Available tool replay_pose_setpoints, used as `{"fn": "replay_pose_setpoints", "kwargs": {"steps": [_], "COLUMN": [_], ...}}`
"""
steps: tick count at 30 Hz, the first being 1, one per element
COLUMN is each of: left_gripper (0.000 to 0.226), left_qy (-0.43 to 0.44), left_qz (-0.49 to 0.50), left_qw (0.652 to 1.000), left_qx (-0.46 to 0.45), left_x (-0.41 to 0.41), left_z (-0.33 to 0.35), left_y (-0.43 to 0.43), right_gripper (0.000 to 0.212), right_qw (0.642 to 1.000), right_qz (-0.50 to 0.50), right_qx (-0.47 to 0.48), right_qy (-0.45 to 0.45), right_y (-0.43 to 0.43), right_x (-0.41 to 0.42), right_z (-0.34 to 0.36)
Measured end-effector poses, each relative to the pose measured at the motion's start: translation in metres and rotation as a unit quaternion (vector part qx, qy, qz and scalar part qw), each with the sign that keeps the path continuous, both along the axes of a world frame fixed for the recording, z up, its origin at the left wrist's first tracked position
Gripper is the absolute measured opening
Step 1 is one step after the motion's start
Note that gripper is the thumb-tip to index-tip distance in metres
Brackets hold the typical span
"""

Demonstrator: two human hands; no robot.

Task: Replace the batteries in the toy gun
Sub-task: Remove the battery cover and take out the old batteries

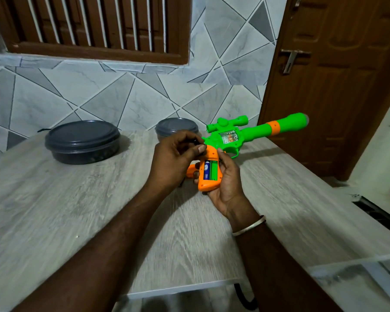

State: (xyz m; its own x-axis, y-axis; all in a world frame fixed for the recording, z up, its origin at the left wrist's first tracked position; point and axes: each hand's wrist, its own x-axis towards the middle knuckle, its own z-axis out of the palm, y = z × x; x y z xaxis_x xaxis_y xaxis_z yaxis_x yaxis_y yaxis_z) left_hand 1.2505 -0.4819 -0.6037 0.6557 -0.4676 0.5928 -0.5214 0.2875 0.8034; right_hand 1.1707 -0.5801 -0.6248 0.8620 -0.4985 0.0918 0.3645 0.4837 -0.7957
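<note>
My right grip (223, 183) clamps the orange handle (208, 185) of the toy gun (232, 136) over the tabletop (77, 199), its open compartment showing one blue battery (206, 170). My left grip (176, 158) pinches a small dark object (196, 141) just above.

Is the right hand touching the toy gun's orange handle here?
Touching. The head view shows the right hand cradling the orange handle from below, with its thumb lying along the handle's right edge beside the open battery compartment.

Glossy plastic toy gun (229, 138), matt wood-grain table (77, 199), dark plastic containers (82, 140)
</note>
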Motion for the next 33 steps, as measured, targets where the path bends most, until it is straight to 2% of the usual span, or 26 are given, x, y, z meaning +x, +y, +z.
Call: {"fn": "replay_pose_setpoints", "kwargs": {"steps": [6,10,13,26,29,33], "left_gripper": [0.011,0.012,0.014,0.011,0.010,0.012], "left_qy": [-0.035,0.007,0.005,-0.124,-0.111,-0.022], "left_qz": [0.006,0.006,0.020,0.045,0.053,0.029], "left_qw": [0.999,1.000,1.000,0.989,0.990,0.998], "left_qx": [0.028,0.000,0.007,0.060,0.068,0.053], "left_x": [-0.003,-0.001,0.003,-0.005,-0.004,0.001], "left_z": [0.004,0.007,0.003,0.009,0.013,0.016], "left_y": [-0.001,0.001,0.002,-0.002,-0.003,-0.002], "right_gripper": [0.043,0.044,0.045,0.037,0.038,0.043], "right_qw": [1.000,1.000,1.000,1.000,0.999,0.998], "right_qz": [0.004,-0.001,0.000,-0.003,0.004,0.022], "right_qx": [0.004,-0.011,-0.013,0.007,-0.015,-0.033], "right_qy": [-0.003,0.020,0.025,0.017,0.029,0.058], "right_y": [0.001,0.001,-0.001,0.001,0.001,0.002], "right_x": [0.000,0.001,0.002,0.006,0.003,0.001], "right_z": [0.000,-0.002,-0.004,-0.005,-0.005,-0.004]}}
